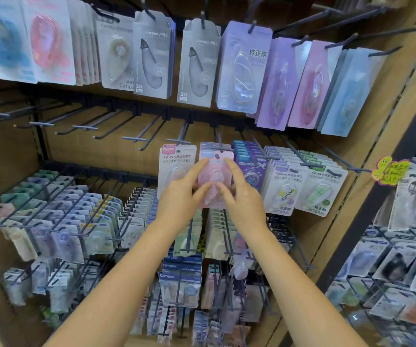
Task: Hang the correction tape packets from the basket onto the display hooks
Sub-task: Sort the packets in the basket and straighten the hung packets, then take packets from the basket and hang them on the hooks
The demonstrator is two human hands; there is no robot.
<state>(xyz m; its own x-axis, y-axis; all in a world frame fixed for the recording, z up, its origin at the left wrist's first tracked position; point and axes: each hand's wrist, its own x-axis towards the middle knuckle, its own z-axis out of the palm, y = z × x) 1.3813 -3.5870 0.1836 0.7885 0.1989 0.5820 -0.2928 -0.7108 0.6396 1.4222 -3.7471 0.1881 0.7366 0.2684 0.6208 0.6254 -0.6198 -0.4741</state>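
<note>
A brown board wall (117,151) is at the back; a dark post (387,171) stands on the right; light is soft.

- Open room was seen at the left of the middle row, where a line of bare hooks (84,126) stuck out from the wooden back panel (97,151) with nothing hung on them.
- This room was closed from above by the upper row of hanging packets (152,56).
- From below it was limited by the crowded lower hooks (59,216), full of packets.
- At the right of the middle row the way was blocked by the pink packet (215,181), touched by the left hand (182,194) and the right hand (242,199), and by full hooks just beside it (302,186).
- The far right was closed by a dark upright post (382,196).
</note>
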